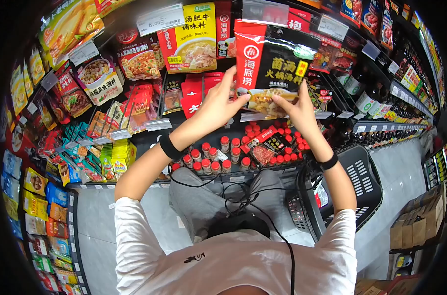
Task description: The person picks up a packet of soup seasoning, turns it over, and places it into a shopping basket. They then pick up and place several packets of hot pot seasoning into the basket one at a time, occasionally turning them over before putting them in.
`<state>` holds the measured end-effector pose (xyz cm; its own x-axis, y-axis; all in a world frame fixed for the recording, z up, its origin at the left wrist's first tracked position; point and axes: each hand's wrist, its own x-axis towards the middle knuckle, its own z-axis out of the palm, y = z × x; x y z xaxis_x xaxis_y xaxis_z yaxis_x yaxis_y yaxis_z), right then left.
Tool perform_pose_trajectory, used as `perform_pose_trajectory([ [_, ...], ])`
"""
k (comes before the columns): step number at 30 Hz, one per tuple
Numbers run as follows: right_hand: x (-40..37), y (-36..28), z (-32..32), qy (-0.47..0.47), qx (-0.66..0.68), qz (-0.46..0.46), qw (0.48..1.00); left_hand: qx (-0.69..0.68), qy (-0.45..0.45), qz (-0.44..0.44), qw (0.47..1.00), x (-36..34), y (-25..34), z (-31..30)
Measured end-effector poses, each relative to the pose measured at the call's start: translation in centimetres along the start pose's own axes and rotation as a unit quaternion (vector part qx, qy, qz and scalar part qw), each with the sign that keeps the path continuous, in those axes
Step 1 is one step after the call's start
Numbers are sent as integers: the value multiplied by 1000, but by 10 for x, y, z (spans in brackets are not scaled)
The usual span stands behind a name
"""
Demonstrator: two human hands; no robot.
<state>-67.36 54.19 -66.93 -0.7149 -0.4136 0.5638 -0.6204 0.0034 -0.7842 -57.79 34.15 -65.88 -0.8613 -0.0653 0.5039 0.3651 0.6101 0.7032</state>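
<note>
A black and red hotpot soup seasoning packet (277, 51) is held upright in front of the shelf by both hands. My left hand (222, 97) grips its lower left edge, thumb on the front and fingers at the side. My right hand (299, 107) pinches the lower right corner, its thumb across the food picture. Just left of the packet stands a yellow seasoning packet (191, 37), with red packets (196, 98) behind my left hand. Below both hands, a dark red packet (264, 150) lies on top of several red-capped jars (213, 155).
A black shopping basket (375, 179) stands on the floor at my right, by my knee. Cables (248, 196) hang over my lap. Shelves of packets curve along the left, and cardboard boxes (417, 223) are stacked at the right. Price tags (159, 19) stick out from the shelf edges.
</note>
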Motion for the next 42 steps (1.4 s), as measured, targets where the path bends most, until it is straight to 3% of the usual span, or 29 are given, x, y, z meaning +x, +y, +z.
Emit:
perform_pose_trajectory([
  [5, -47, -3, -32, 28, 56, 11, 998, -16, -91, -1, 996, -4, 10, 33],
  [6, -57, -7, -45, 22, 37, 68, 997, -41, -114, -5, 993, -3, 14, 42],
  [7, -64, -3, -55, 35, 16, 15, 999, -44, -109, 35, 992, -2, 23, 52],
  [9, -81, -16, -81, 54, 0, 92, 994, -71, -147, 47, 985, 5, 35, 74],
  [11, -93, -25, -106, 94, -28, 73, 993, -62, -170, 63, 982, 16, 53, 99],
  [12, -100, -34, -119, 103, -32, 118, 987, -61, -199, 26, 978, 23, 67, 111],
  [14, -114, -61, -144, 118, -51, 219, 967, -132, -238, 63, 960, 40, 72, 157],
  [15, -123, -59, -158, 143, -79, 224, 961, -167, -250, 88, 950, 47, 74, 182],
  [17, -143, -47, -188, 186, -118, 181, 959, -162, -311, 22, 936, 56, 96, 223],
  [18, -153, -42, -205, 200, -114, 207, 951, -175, -341, 9, 924, 58, 98, 251],
  [19, -159, -50, -215, 209, -106, 297, 926, -186, -369, -6, 911, 57, 99, 279],
  [21, -183, -21, -252, 206, -129, 319, 916, -214, -441, -107, 865, 49, 108, 327],
  [25, -227, 48, -299, 175, -312, 380, 853, -237, -537, -203, 784, 21, 111, 405],
  [26, -231, 60, -301, 142, -411, 424, 795, -250, -549, -228, 764, 11, 99, 437],
  [27, -240, 83, -306, 126, -393, 461, 785, -262, -559, -252, 745, 0, 86, 468],
  [28, -242, 91, -303, 113, -298, 516, 795, -301, -549, -305, 718, -12, 81, 494],
  [29, -252, 115, -303, 101, -317, 547, 768, -373, -525, -362, 674, -26, 68, 522],
  [31, -265, 158, -297, 69, -394, 578, 711, -412, -495, -396, 655, -49, 69, 544],
  [32, -283, 192, -304, 62, -365, 570, 733, -419, -469, -378, 680, -60, 67, 554],
  [33, -290, 213, -308, -11, -370, 583, 723, -411, -464, -389, 682, -68, 58, 568],
  [35, -290, 221, -306, -39, -330, 673, 661, -393, -453, -411, 687, -81, 36, 587],
  [36, -307, 254, -313, -40, -312, 690, 652, -426, -449, -431, 657, -81, 42, 569],
  [38, -340, 315, -313, -16, -281, 722, 632, -401, -443, -468, 651, -84, 37, 571],
  [39, -345, 323, -308, -15, -288, 721, 630, -392, -442, -495, 638, -85, 32, 576],
  [41, -319, 258, -286, 50, -269, 741, 613, -385, -445, -498, 637, -92, 26, 581],
  [42, -331, 283, -287, 31, -260, 740, 619, -369, -448, -500, 643, -90, 25, 581],
])
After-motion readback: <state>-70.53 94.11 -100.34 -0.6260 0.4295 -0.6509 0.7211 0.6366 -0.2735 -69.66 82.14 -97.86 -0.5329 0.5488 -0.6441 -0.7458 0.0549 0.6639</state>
